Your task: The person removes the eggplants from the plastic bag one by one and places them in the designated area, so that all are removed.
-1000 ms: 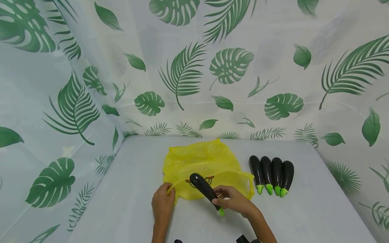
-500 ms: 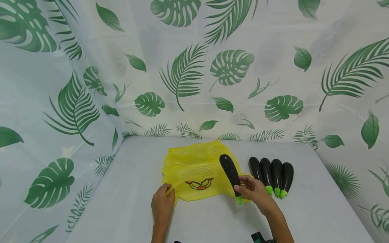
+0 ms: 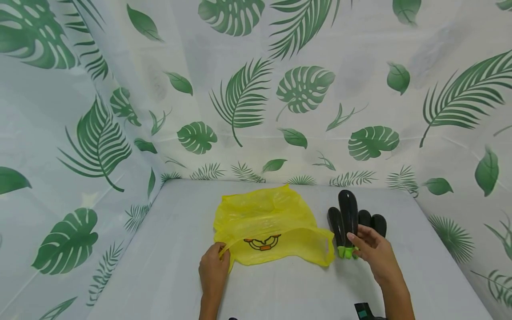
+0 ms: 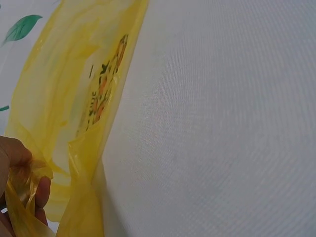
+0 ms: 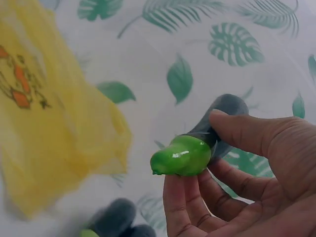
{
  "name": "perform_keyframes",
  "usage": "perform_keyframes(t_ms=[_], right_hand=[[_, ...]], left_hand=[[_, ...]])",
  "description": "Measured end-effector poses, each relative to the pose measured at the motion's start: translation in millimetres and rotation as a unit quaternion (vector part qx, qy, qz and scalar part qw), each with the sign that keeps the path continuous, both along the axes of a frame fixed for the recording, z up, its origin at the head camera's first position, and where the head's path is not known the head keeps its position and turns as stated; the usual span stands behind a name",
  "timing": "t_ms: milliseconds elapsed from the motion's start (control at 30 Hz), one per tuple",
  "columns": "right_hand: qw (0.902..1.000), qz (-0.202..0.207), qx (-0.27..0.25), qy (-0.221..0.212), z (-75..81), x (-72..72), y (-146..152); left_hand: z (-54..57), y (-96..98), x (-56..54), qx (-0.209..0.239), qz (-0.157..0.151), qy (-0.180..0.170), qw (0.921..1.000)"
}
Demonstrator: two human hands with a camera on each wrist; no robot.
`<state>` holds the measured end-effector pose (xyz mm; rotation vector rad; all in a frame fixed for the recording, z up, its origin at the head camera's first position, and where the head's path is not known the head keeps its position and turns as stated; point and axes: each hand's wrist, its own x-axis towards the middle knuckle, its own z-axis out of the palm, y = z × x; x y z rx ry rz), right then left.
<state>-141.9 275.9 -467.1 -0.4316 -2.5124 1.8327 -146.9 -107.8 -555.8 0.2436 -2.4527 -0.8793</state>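
Note:
A yellow plastic bag (image 3: 264, 204) lies flat on the white table, its printed mark facing up. My left hand (image 3: 214, 266) pinches the bag's left handle; thin yellow film is bunched between the fingers (image 4: 43, 191) in the left wrist view. My right hand (image 3: 374, 251) holds an eggplant (image 3: 348, 211) near its green stem end, dark end pointing away. In the right wrist view, thumb and fingers close around this eggplant (image 5: 180, 155). Behind it several more eggplants (image 3: 335, 224) lie in a row, partly hidden by the held one and the hand.
White table cloth (image 3: 168, 231) surrounds the bag. A leaf-patterned curtain (image 3: 248, 89) rises along the back and both sides. At the bottom edge, part of a dark wrist device (image 3: 363, 311) shows beside the right forearm.
My right hand has carried the eggplant from in front of the bag rightward to the row of eggplants, turning it more upright in view. The left hand stays on the bag handle.

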Motion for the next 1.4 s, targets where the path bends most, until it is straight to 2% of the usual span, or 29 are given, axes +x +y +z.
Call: perform_keyframes(t_ms=[167, 233, 400, 533, 700, 800, 967, 1067, 1167, 1267, 1400], right_hand=[[0.9976, -0.057, -0.038, 0.007, -0.9, 2.0, 26], [0.9946, -0.091, -0.05, -0.002, -1.3, 1.3, 35], [0.984, -0.172, -0.027, -0.039, -3.5, -1.1, 53], [0.9779, -0.202, -0.016, -0.052, -7.8, -1.7, 66], [0.9757, -0.212, -0.013, -0.054, -14.8, -3.7, 78], [0.9759, -0.213, -0.006, -0.047, -33.0, -8.7, 93], [0.9735, -0.224, -0.024, -0.037, -78.3, -22.7, 130], [0.9717, -0.227, -0.015, -0.063, -90.1, -27.4, 138], [0.9702, -0.225, 0.018, -0.089, -86.3, -27.4, 133], [0.967, -0.223, 0.046, -0.114, -70.0, -23.8, 121], [0.9683, -0.21, 0.072, -0.115, -52.9, -19.1, 109]], left_hand=[[0.4, 0.4, -0.4, -0.001, 0.0, 0.001, 1.0], [0.1, 0.7, -0.4, -0.003, 0.0, 0.001, 1.0], [-0.8, 0.8, -0.3, -0.008, 0.001, 0.008, 0.9999], [-2.4, 0.1, 1.2, -0.01, 0.0, 0.009, 0.9999], [-1.4, 0.1, 1.9, -0.007, -0.001, 0.007, 0.9999], [-0.3, 0.2, 1.5, -0.006, -0.002, 0.01, 0.9999], [-0.5, 0.2, 1.8, -0.001, 0.001, 0.012, 0.9999], [-0.5, 0.3, 2.2, -0.001, 0.002, 0.009, 1.0], [-0.5, 0.4, 2.6, -0.001, 0.004, 0.004, 1.0], [-0.7, 0.0, 2.5, -0.001, 0.005, 0.003, 1.0], [-0.5, -0.9, 1.9, 0.002, 0.007, 0.006, 1.0]])
